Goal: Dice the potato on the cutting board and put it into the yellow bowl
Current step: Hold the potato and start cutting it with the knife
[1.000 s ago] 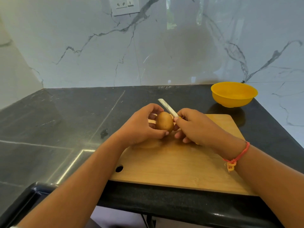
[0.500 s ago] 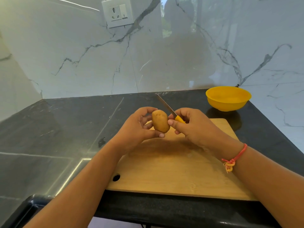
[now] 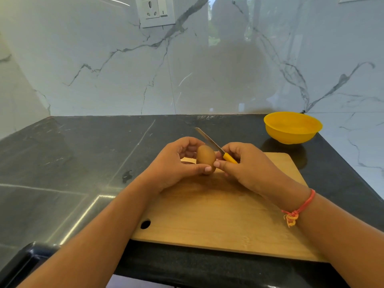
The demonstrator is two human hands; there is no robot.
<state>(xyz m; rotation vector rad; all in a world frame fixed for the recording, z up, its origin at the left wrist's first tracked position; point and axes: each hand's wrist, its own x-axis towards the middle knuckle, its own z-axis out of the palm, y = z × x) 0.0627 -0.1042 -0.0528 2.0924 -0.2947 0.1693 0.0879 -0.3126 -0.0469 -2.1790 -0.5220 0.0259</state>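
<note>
**Potato whole, held between both hands over the board**

Head view: I see my left hand [image 3: 176, 165] curled round the potato [image 3: 205, 157], thumb under its near end and fingers behind it. The potato is unpeeled and in one piece, standing nearly upright over the far part of the cutting board [image 3: 218, 221]. I cannot tell whether it touches the wood.

My right hand [image 3: 247, 169] grips the knife [image 3: 209, 142] by its yellow handle [image 3: 229, 158], fingers wrapped round it, the thumb tip pressed against the potato's right side. The blade slants up and to the left, away from me, and passes behind the top of the potato. I cannot tell whether the edge has entered the skin.

The yellow bowl [image 3: 293, 127] sits on the dark counter [image 3: 83, 163] beyond the board's far right corner, apart from it. An orange thread bracelet [image 3: 299, 208] circles my right wrist. A wall socket [image 3: 155, 11] is set in the marble wall [image 3: 228, 69] behind.
</note>
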